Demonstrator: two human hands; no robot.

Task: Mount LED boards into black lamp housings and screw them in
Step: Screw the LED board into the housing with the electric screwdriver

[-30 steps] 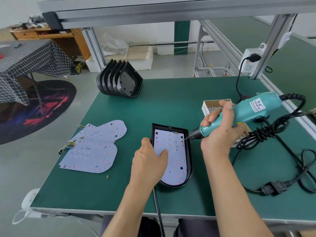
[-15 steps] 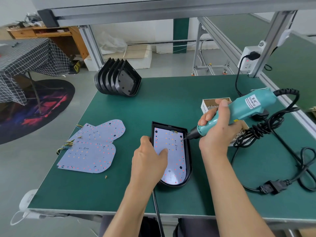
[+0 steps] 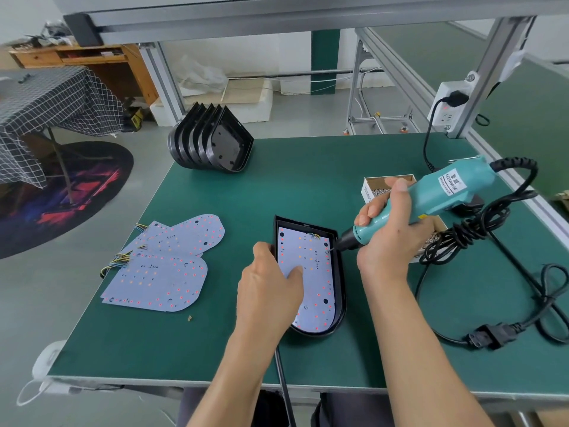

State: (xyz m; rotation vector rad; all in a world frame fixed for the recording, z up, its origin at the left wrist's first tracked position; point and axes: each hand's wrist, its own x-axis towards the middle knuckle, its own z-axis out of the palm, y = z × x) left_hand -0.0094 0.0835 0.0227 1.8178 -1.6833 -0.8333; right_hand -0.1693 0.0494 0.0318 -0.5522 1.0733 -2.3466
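A black lamp housing (image 3: 338, 278) lies on the green table with a white LED board (image 3: 311, 260) seated inside it. My left hand (image 3: 271, 291) holds the housing's left edge, thumb pressing on the board. My right hand (image 3: 391, 238) grips a teal electric screwdriver (image 3: 437, 195). Its bit touches the board's upper right corner, near the housing wall. A pile of loose LED boards (image 3: 166, 266) with coloured wires lies to the left. A row of several empty black housings (image 3: 212, 143) stands at the back left.
An open cardboard box of screws (image 3: 378, 188) sits behind my right hand. The screwdriver's black cable (image 3: 474, 235) coils across the right side of the green table (image 3: 215, 340) to a plug (image 3: 489, 335). A power strip (image 3: 446, 103) hangs on the frame post.
The screwdriver's bit has stayed at the board's upper right corner, with the tool tilting slightly. My left hand keeps its hold on the housing.
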